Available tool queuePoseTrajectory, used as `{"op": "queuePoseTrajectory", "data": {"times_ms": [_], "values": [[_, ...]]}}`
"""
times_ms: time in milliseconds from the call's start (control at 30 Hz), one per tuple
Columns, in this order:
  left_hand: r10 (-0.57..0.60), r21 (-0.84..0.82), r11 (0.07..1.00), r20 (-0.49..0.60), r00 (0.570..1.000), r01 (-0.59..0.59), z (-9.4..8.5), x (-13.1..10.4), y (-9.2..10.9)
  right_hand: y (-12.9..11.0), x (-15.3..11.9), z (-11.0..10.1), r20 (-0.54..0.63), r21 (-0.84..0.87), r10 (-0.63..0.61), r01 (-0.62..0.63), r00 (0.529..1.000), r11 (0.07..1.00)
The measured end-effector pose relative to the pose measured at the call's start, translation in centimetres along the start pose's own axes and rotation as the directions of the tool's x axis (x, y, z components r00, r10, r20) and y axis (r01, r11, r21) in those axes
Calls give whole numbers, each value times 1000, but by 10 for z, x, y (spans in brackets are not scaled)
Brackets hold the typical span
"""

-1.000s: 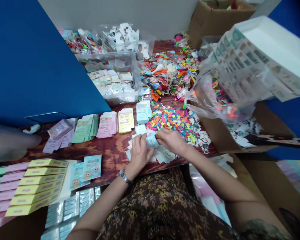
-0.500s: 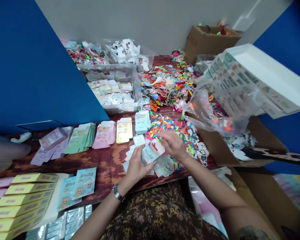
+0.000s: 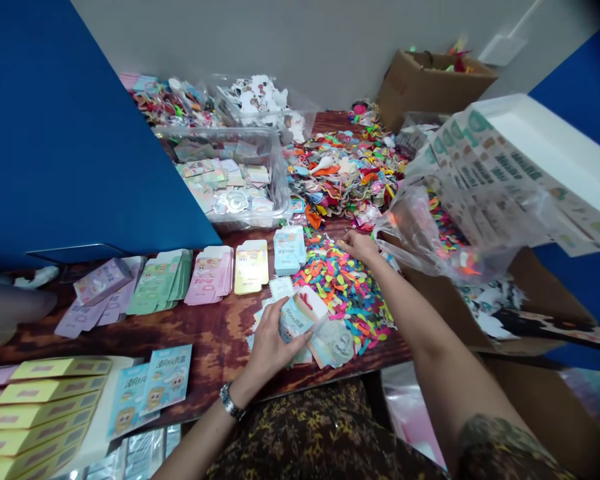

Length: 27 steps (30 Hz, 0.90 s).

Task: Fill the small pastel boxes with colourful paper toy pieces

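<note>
My left hand (image 3: 271, 341) grips a small light-blue printed carton (image 3: 295, 317), tilted with its white flap end up and to the right. Something red shows at its open end. My right hand (image 3: 363, 249) reaches to the far edge of a heap of small bright rubbery pieces that look like limp balloons (image 3: 353, 293). Its fingers are bent together at the heap; what they pinch, if anything, is hidden. Under and beside the carton lie flat cards and clear-wrapped pieces (image 3: 337, 343). Just behind the carton stands a stack of light-blue flat cartons (image 3: 289, 250).
Yellow (image 3: 251, 267), pink (image 3: 210, 275), green (image 3: 160, 283) and purple cartons (image 3: 103, 281) line the table leftward. Behind are a clear bin of cards (image 3: 230, 177) and a pile of mixed trinkets (image 3: 345, 173). An open cardboard box (image 3: 545, 280) stands at right.
My right hand has moved from the carton's open end up and away to the far side of the bright heap. My left hand keeps the carton, now slightly lower.
</note>
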<state>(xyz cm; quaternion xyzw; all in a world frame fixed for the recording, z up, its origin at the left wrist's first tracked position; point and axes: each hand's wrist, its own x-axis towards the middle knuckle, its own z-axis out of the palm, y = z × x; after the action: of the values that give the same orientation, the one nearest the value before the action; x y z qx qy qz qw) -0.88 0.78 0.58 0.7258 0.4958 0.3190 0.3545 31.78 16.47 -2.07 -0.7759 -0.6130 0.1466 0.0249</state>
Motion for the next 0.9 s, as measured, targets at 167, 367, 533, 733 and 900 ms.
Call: {"op": "queuePoseTrajectory", "data": {"times_ms": [167, 367, 533, 733, 900], "values": [[1, 0, 1000, 5, 1000, -1, 2, 3, -2, 0, 1, 2, 27, -7, -93, 93, 995, 996], [15, -11, 1000, 19, 1000, -14, 5, 1, -3, -4, -2, 9, -8, 21, -122, 123, 992, 992], [34, -21, 999, 3, 999, -34, 5, -1, -5, 9, -4, 7, -88, 31, -54, 57, 995, 998], [26, -20, 999, -11, 1000, -26, 3, 1, -6, 28, 13, -3, -142, 63, 99, -91, 985, 994], [31, -18, 999, 5, 1000, -31, 4, 2, -4, 18, 38, 0, -97, 35, 142, -139, 985, 990]]}}
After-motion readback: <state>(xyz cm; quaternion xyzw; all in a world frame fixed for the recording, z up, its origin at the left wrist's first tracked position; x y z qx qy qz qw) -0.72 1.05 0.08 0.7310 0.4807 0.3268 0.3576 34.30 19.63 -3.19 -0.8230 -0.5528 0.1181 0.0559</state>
